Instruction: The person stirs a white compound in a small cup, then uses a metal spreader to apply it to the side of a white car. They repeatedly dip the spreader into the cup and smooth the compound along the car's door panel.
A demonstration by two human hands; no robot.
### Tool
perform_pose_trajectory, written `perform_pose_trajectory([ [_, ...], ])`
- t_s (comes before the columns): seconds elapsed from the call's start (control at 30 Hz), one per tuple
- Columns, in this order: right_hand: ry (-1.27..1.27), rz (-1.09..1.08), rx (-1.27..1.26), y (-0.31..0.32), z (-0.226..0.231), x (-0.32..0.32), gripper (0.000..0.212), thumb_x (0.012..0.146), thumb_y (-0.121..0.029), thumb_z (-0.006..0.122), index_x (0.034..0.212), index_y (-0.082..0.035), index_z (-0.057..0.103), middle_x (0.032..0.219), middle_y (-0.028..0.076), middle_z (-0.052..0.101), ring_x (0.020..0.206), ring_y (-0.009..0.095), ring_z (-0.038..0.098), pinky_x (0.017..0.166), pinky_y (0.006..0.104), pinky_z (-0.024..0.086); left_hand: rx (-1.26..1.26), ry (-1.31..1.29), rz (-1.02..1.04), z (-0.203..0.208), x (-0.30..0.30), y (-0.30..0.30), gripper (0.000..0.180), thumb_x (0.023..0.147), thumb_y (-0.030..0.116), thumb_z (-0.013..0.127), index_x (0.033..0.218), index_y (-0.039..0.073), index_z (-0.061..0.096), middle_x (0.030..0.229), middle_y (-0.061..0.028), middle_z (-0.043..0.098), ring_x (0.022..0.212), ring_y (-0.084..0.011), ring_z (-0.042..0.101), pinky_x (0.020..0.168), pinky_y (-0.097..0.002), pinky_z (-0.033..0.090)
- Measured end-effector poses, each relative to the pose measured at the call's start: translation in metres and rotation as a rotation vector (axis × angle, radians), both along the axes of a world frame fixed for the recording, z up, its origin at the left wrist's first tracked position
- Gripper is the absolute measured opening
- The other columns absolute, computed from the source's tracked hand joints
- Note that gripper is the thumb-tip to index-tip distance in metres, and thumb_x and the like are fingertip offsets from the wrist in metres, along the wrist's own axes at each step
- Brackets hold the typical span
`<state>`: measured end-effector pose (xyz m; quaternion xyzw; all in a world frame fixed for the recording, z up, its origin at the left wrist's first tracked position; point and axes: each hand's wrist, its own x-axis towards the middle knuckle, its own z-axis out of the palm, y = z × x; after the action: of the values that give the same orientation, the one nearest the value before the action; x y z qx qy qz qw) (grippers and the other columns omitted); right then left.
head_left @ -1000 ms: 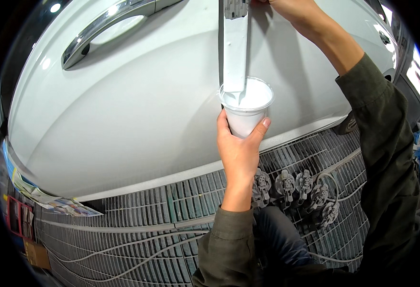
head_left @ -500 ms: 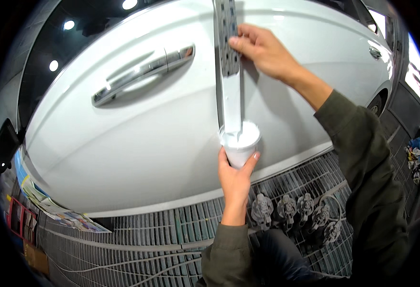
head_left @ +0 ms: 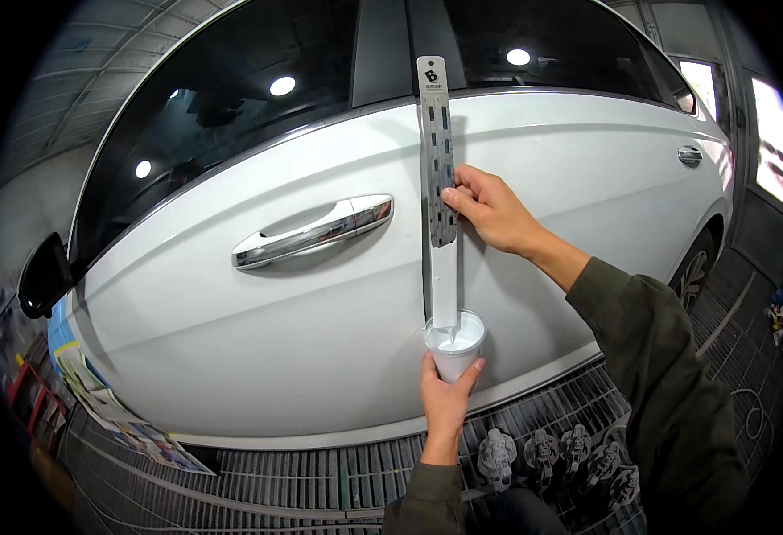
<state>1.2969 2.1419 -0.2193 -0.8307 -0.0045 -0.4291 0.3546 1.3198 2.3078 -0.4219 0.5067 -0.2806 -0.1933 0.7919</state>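
Note:
My left hand point(head_left: 445, 406) is wrapped round a clear plastic cup point(head_left: 456, 364) of white paint, holding it upright from below. My right hand point(head_left: 496, 209) pinches a long flat mixing stick point(head_left: 438, 169) with slots along its length, held upright over the cup. White paint coats the stick's lower part, and its bottom end is at the cup's mouth, with paint running off into the cup. Whether the tip touches the paint is hard to tell. Both hands are in front of a white car door point(head_left: 338, 357), near its chrome handle point(head_left: 316, 234).
Below the car lies a slatted metal floor grating point(head_left: 302, 486) with hoses. Several dusty spray guns point(head_left: 498, 456) stand low beside my left forearm. Newspaper and tape masking point(head_left: 133, 428) covers the car's left end, under a black side mirror point(head_left: 44, 276).
My view has tilted up, so the windows and the stick's top now show. Both hands still hold the cup and the stick in nearly the same arrangement.

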Motion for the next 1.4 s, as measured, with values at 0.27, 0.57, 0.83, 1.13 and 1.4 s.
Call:
perform_pose_trajectory([
  [0.27,-0.003,-0.033,0.000,0.0064,-0.0016,-0.0022,0.026,0.096,-0.023,0.057,0.083,-0.002,0.050,0.064,0.002,0.045,0.060,0.012,0.040,0.057,0.0312,0.036,-0.026,-0.001,-0.002,-0.0024,-0.0015,-0.0010,0.058,0.075,0.006,0.082,0.123,-0.002,0.051,0.114,-0.0129,0.062,0.103,-0.0213,0.060,0.090,-0.0346,0.048],
  [0.57,-0.004,-0.039,-0.006,0.0052,0.0001,-0.0011,0.025,0.096,-0.022,0.057,0.082,-0.002,0.049,0.063,0.002,0.043,0.060,0.012,0.039,0.057,0.0316,0.035,-0.040,0.006,-0.014,-0.0027,-0.0004,-0.0007,0.057,0.075,0.007,0.083,0.122,-0.002,0.051,0.113,-0.0129,0.062,0.102,-0.0211,0.060,0.090,-0.0345,0.048],
  [0.83,-0.019,-0.028,-0.005,0.0028,-0.0010,-0.0010,0.025,0.097,-0.021,0.057,0.083,-0.002,0.050,0.063,0.000,0.043,0.060,0.011,0.039,0.057,0.0309,0.035,-0.045,-0.007,-0.018,-0.0055,0.0006,-0.0035,0.057,0.075,0.007,0.083,0.121,-0.002,0.051,0.113,-0.0134,0.062,0.103,-0.0213,0.060,0.091,-0.0346,0.048],
  [1.13,-0.025,-0.033,-0.005,0.0045,-0.0003,-0.0011,0.024,0.097,-0.022,0.057,0.085,-0.002,0.051,0.065,0.001,0.044,0.062,0.011,0.040,0.058,0.0300,0.037,-0.038,0.005,-0.006,-0.0033,-0.0003,-0.0023,0.058,0.075,0.008,0.083,0.122,-0.002,0.051,0.114,-0.0140,0.062,0.103,-0.0217,0.060,0.091,-0.0349,0.048],
  [1.4,-0.016,-0.036,-0.002,0.0054,0.0004,-0.0022,0.023,0.097,-0.021,0.057,0.085,-0.002,0.051,0.065,0.000,0.045,0.062,0.011,0.040,0.058,0.0299,0.036,-0.058,0.002,-0.015,-0.0056,0.0009,-0.0039,0.056,0.075,0.008,0.083,0.120,-0.001,0.052,0.112,-0.0130,0.063,0.102,-0.0208,0.060,0.090,-0.0344,0.048],
])
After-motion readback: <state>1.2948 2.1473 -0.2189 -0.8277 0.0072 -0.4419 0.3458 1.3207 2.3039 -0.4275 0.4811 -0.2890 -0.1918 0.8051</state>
